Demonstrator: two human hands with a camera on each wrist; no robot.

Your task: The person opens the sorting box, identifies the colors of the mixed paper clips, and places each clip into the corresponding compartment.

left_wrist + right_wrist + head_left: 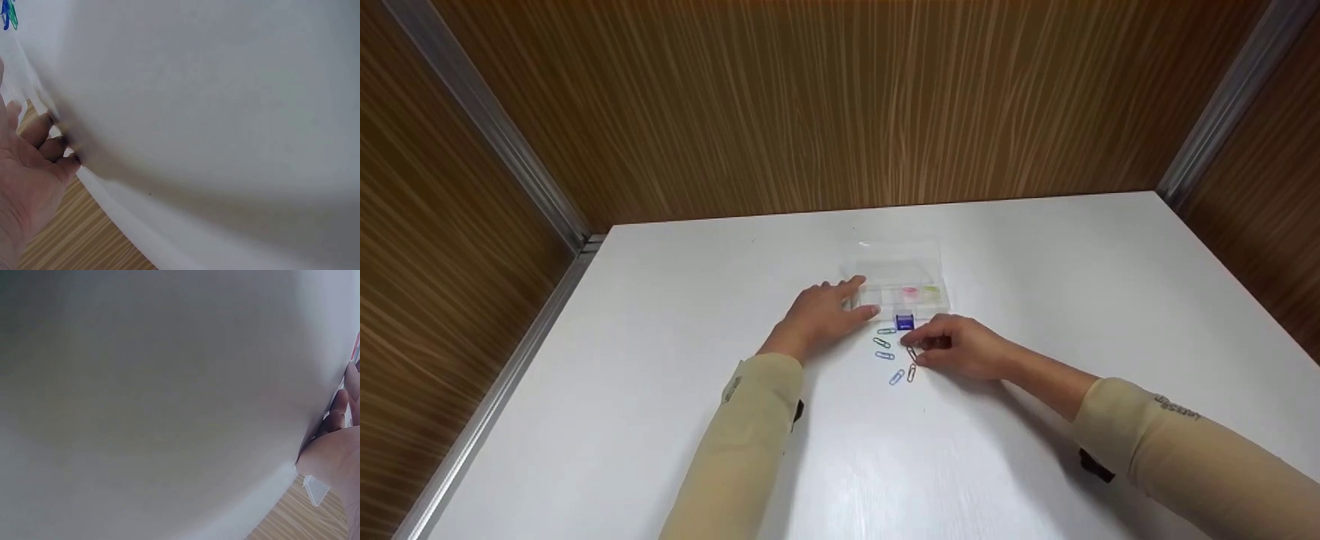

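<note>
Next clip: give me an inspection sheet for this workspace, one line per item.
Surface: white table, flat.
Job's things: clear compartment box, lid open; blue binder clip at its front; loose paper clips beside it.
Clutter: nothing seen.
Hands: left hand rests flat against the box's left end; right hand pinches a paper clip.
Cables: nothing seen.
Surroundings: wood-grain wall panels with metal corner strips.

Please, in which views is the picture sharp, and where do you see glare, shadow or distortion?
Head view: fairly sharp, with soft glare on the white table and the clear box; the paper clips stay small. Left wrist view: table surface curved by the lens, a shadow beside the left hand. Right wrist view: mostly featureless blurred table, dark toward the upper left.
</note>
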